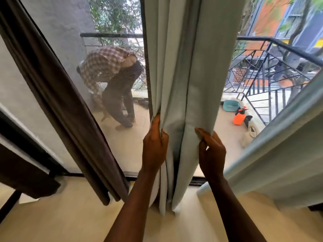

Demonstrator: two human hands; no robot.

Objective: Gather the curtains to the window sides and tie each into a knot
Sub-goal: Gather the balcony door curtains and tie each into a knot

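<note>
Beyond the tall glass window lies a balcony with a dark metal railing (253,38), where a person in a checked shirt (108,67) bends over. A teal plastic basin (230,105) and an orange spray bottle (238,118) stand on the ground out there. Indoors, a pale grey-green cloth curtain (183,67) hangs in long folds near the middle of the window, its hem down at the cream floor (78,215).

The left hand (154,145) grips the curtain's left edge, with thumb and fingers (164,138) curled round a fold. The right hand (212,151) pinches the right edge, its fingers (202,134) closed narrow on the cloth. The two hands are apart, with a few folds between them. A dark brown cloth curtain (57,95) hangs aslant at the left, and a second pale curtain panel (279,154) sweeps off to the right. Neither shows a knot.

By the look of it, the step in hand is gathering. The panel is bunched but not yet drawn into one rope, and it sits mid-window, not at a side. The next move likely calls for bringing both edges into one grip, carrying the bundle to its side, then looping the lower length through itself. The cloth looks long and fairly heavy, so the knot would probably need tying well above the hem to hold.
</note>
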